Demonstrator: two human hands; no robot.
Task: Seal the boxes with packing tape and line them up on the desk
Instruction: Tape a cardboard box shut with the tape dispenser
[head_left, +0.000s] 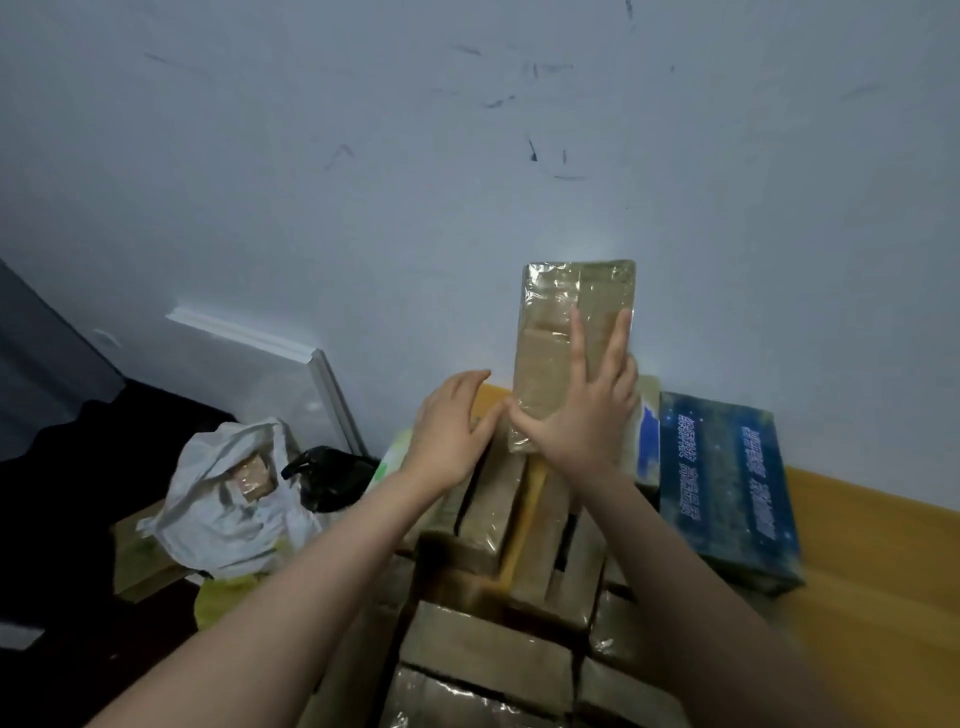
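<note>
A brown box wrapped in clear tape (556, 332) stands upright on end near the wall, above the others. My right hand (587, 410) lies flat on its front face with straight, spread fingers, the thumb along its lower left edge. My left hand (449, 431) hovers just left of it with relaxed fingers and holds nothing; its thumb reaches toward the box's lower corner. Several taped brown boxes (488, 654) lie packed in rows on the wooden desk (872, 545) beneath my forearms.
A blue printed carton (727, 488) lies on the desk to the right of the boxes. Left of the desk, lower down, sit a white plastic bag (228, 499) with a small box inside, a black bag (332, 475) and a white panel (291, 364) leaning on the wall.
</note>
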